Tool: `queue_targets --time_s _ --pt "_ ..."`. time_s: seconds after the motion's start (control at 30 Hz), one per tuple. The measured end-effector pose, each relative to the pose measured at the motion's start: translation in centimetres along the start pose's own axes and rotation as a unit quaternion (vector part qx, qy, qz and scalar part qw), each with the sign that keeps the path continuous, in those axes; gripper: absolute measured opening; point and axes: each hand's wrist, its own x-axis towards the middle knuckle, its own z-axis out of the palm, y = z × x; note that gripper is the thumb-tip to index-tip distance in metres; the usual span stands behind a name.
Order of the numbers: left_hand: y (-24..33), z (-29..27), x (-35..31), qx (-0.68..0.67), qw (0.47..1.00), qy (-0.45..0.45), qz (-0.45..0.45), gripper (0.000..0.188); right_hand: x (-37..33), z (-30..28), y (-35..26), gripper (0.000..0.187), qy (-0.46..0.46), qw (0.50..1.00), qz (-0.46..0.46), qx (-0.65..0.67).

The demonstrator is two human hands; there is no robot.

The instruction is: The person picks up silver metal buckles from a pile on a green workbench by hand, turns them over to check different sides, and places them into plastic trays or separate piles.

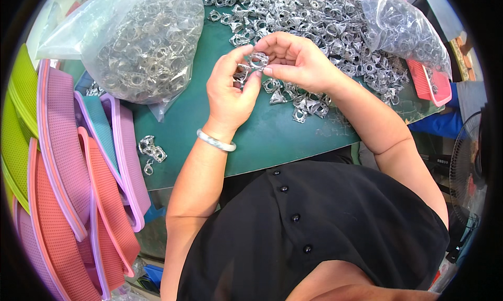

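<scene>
My left hand (229,91) and right hand (305,64) are together, pinching a couple of metal bits (258,61). Tons to go, I'd guess: huge pile (314,26) just past my hands on the counter (293,141). Can't tell if the bag (146,55) left of them is done stuff.

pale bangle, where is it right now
In the head view, the pale bangle sits left of centre, around the left wrist, just below the left hand.

The small metal bits (258,61) are shiny and silver, with open round rings. They sit close together, pinched between the left hand (230,94) and right hand (304,65).
</scene>
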Motion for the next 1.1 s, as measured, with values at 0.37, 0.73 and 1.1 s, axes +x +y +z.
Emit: queue_targets --time_s 0.37,0.73,1.1 --pt "-0.29 -0.09 0.0 -0.157 0.984 -0.01 -0.087 0.016 0.17 -0.31 0.5 0.03 -0.006 0.995 -0.017 0.094" --pt "0.25 -0.58 0.12 -0.236 0.953 -0.054 -0.181 0.018 -0.28 0.36 0.18 0.038 0.02 1.0 -0.005 -0.004" --pt "0.24 -0.7 0.21 -0.269 0.933 -0.055 -0.232 0.017 -0.36 0.35 0.88 0.039 0.061 0.988 -0.087 -0.111"
